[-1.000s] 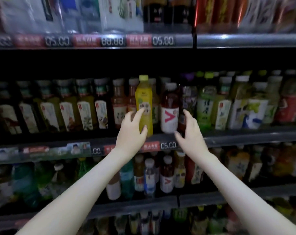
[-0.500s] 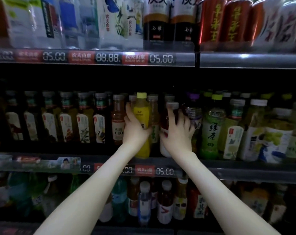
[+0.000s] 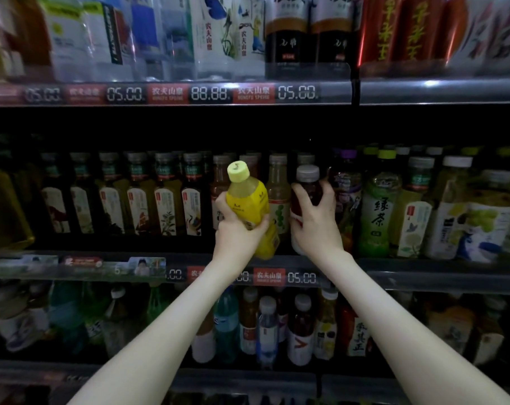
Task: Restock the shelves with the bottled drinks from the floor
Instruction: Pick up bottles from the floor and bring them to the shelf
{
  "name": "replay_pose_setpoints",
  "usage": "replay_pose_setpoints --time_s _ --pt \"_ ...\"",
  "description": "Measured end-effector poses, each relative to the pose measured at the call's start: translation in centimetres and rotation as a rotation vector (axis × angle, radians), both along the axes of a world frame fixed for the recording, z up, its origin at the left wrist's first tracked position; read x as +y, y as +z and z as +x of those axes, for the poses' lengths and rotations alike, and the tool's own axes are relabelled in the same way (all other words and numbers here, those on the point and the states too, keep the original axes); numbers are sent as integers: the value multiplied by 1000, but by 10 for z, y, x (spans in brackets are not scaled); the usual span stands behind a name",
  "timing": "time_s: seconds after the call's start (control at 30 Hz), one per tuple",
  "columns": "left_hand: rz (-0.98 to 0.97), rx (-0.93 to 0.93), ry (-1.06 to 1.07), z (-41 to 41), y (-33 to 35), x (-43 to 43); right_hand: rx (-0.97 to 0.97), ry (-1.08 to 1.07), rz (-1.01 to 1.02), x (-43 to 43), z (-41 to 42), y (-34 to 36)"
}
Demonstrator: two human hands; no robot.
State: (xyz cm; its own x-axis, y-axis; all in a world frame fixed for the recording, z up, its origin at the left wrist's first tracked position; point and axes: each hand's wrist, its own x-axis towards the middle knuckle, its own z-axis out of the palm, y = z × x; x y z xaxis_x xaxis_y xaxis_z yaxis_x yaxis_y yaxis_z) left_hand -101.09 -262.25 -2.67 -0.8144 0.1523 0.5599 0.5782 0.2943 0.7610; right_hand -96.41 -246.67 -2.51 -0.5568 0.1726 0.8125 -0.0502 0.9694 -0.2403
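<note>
- The left hand (image 3: 236, 232) grips a yellow plastic drink bottle with a pale yellow screw cap (image 3: 247, 200), fingers and thumb curled round its lower body.
- This yellow bottle is tilted, its cap leaning up and to the left. It sits in front of the front row of the middle metal shelf (image 3: 452, 279), with its base near the shelf's front edge. Whether the base touches the shelf cannot be told.
- The right hand (image 3: 315, 229) is wrapped round a dark red bottle with a grey-white cap (image 3: 308, 185), thumb on the left side and fingers on the right.
- That dark red bottle stands upright in the front row of the middle shelf, just right of a pale amber bottle (image 3: 278, 197).
- Further right on the same shelf stands a green tea bottle with a lime cap (image 3: 379, 211).
- To the left runs a row of dark bottles with white labels (image 3: 137, 200).
- A red and black price strip (image 3: 210, 93) fronts the shelf above.
</note>
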Motion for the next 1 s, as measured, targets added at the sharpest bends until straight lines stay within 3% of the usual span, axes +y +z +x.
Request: replay_pose_setpoints --time_s 0.23,0.33,0.4,0.57,0.63,0.73,0.8,1.0 --pt "139 157 -3 16 -9 -31 -19 -28 69 -12 17 -2" --pt "192 170 -23 17 -3 -50 -115 -157 105 -13 12 5" --pt "147 174 -25 18 4 -63 -197 -306 178 -13 7 13" --pt "-59 127 -4 34 13 -86 -409 -489 147 -10 10 33" --pt "-129 132 -12 42 8 -92 -326 -403 99 -25 19 37" --pt "-264 151 -45 56 -1 -98 -164 91 -190 -69 48 48" --pt "-373 156 -55 66 -12 -98 -171 365 -349 -100 79 53" --pt "-618 51 -155 90 -86 -81 -551 202 -228 -105 116 -1"
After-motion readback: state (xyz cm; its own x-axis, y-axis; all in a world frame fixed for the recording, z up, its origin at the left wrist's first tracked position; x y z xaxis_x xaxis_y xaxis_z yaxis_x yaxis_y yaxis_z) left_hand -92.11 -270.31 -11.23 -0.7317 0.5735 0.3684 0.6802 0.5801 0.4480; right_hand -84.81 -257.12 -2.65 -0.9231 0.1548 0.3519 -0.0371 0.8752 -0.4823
